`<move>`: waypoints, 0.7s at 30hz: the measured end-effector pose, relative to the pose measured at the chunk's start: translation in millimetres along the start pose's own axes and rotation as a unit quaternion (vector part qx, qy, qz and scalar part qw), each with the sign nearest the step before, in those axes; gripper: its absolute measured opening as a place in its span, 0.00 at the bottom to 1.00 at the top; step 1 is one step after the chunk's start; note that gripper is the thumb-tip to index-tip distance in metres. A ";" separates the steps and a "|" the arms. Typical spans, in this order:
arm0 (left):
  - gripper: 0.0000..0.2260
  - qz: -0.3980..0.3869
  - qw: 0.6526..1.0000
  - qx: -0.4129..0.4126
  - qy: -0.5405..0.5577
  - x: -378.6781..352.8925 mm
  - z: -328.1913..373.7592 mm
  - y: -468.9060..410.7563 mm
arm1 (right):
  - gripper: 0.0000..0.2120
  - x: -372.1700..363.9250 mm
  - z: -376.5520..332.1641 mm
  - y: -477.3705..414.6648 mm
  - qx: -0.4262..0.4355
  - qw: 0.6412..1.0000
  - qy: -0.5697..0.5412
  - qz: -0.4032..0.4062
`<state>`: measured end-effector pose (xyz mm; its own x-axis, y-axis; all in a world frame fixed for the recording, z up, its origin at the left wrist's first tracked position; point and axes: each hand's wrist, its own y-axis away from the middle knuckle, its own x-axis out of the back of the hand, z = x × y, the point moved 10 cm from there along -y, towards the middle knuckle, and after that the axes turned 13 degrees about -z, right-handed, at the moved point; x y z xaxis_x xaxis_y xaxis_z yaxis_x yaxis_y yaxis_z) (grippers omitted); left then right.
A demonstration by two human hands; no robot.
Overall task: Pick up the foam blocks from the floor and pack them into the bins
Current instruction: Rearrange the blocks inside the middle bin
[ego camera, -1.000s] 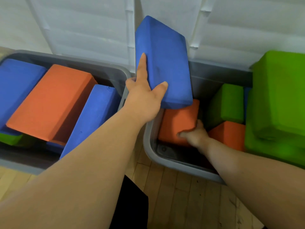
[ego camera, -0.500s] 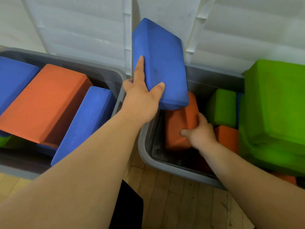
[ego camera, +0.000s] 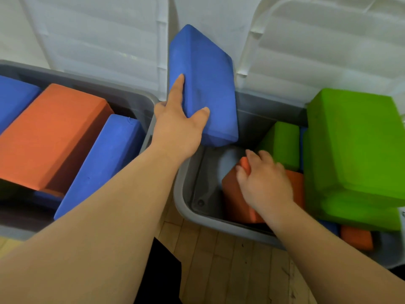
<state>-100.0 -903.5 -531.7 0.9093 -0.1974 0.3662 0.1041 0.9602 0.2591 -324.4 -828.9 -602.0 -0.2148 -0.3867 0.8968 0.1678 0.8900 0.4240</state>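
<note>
Head camera showed the left hand (ego camera: 177, 130) gripping a blue block (ego camera: 206, 88) above the right bin (ego camera: 186, 207), while the right hand (ego camera: 265, 181) clasped an orange block (ego camera: 235, 198) inside it.

You have no text, label, brand or number to read here. The foam blocks (ego camera: 52, 132) and bins (ego camera: 192, 194) carry plain surfaces.

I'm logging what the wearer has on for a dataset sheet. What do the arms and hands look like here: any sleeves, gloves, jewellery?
Both forearms are bare up to the frame edge, with no sleeves in view. The left hand and the right hand wear no gloves, and no rings, watch or wristband are visible. The right hand is slightly motion-blurred.
</note>
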 end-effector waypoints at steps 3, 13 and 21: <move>0.35 0.011 1.000 -0.007 -0.008 2.9 2.3 1.0 | 0.38 -26.2 -2.1 -6.2 -0.028 0.996 0.052 -0.069; 0.34 0.007 0.981 -0.040 -0.192 -5.8 37.8 23.2 | 0.44 -19.2 9.9 -3.0 -0.049 0.978 0.021 -0.203; 0.26 -0.067 0.920 -0.018 -0.387 -42.4 57.7 31.3 | 0.28 79.1 -2.0 74.8 0.158 0.975 0.143 0.067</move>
<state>-158.5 -876.5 -487.5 0.3302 -0.3821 0.8631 0.2197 0.9204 0.3234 -327.0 -793.4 -499.1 0.0730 -0.2736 0.9591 -0.1380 0.9496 0.2814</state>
